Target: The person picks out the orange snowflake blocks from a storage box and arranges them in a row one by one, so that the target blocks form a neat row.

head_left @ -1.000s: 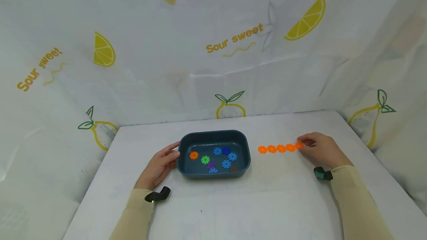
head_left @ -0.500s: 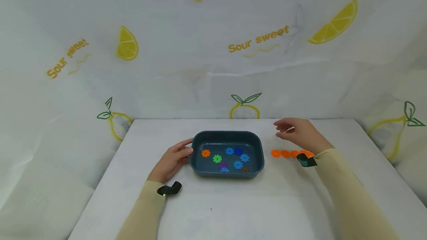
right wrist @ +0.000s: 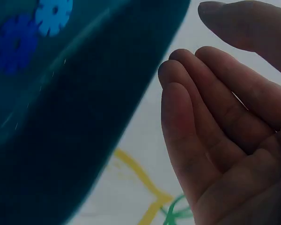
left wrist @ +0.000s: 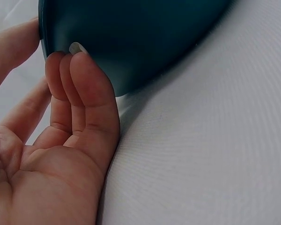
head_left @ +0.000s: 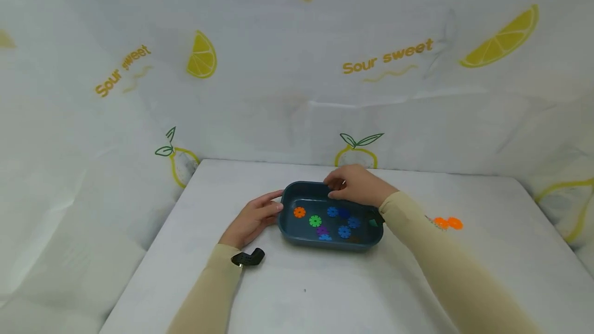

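Note:
A dark blue-green plastic tray (head_left: 311,242) with rounded corners sits in the middle of the table. Inside it lie several notched plastic discs: an orange disc (head_left: 299,212), a green disc (head_left: 315,221), a purple disc, a brown one and several blue discs (head_left: 344,232). My left hand (head_left: 249,224) rests against the tray's left end, its fingertips (left wrist: 91,77) touching the outer wall. Over the far right part of the tray hovers my right hand (head_left: 358,185); the right wrist view shows its loosely bent fingers (right wrist: 178,110) with nothing between them.
Right of the tray, orange discs (head_left: 455,223) lie on the white table (head_left: 325,298), partly hidden behind the right sleeve (head_left: 431,244). A white sheet with lemon prints (head_left: 260,81) hangs behind and around the table.
My right hand has left the orange disc row and swung left to above the tray. My left hand keeps its place at the tray's end. The head view has turned slightly.

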A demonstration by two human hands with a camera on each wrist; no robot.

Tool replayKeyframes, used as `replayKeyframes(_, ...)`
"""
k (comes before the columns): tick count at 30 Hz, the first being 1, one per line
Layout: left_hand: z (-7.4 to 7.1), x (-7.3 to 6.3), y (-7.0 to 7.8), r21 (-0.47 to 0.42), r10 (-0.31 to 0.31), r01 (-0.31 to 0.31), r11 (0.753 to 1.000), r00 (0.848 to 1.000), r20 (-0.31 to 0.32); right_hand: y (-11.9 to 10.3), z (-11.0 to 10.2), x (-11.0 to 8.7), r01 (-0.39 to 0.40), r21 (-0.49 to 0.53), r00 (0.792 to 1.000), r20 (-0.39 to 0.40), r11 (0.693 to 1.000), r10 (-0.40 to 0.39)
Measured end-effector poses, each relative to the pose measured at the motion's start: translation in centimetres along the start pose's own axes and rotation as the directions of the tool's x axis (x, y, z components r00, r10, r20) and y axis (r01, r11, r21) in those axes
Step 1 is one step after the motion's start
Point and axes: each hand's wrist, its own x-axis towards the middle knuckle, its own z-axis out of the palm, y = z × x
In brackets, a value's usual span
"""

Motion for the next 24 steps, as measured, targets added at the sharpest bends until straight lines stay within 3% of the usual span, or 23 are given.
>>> replayKeyframes(6,-0.2,0.3,-0.1,-0.007,-0.001,0.001,1.0,1.0,0.01,-2.0,2.8,2.8,0.008,-0.06,0.994,0.113,0.998,-0.001)
replayKeyframes(11,-0.3,0.5,-0.3,-0.021,0.011,-0.01,1.0,0.999,0.037,-2.6,5.3,4.3,0.001,-0.15,0.987,0.16,0.989,0.023)
replayKeyframes(16,-0.4,0.6,-0.4,-0.031,0.014,-0.013,0.999,0.999,0.04,-2.9,6.9,5.2,0.049,-0.215,0.984,0.177,0.975,-0.01)
replayKeyframes(24,-0.5,0.5,-0.4,-0.037,0.01,-0.009,0.999,0.999,0.04,-3.2,8.1,5.7,0.033,-0.246,0.991,0.134,0.969,0.001)
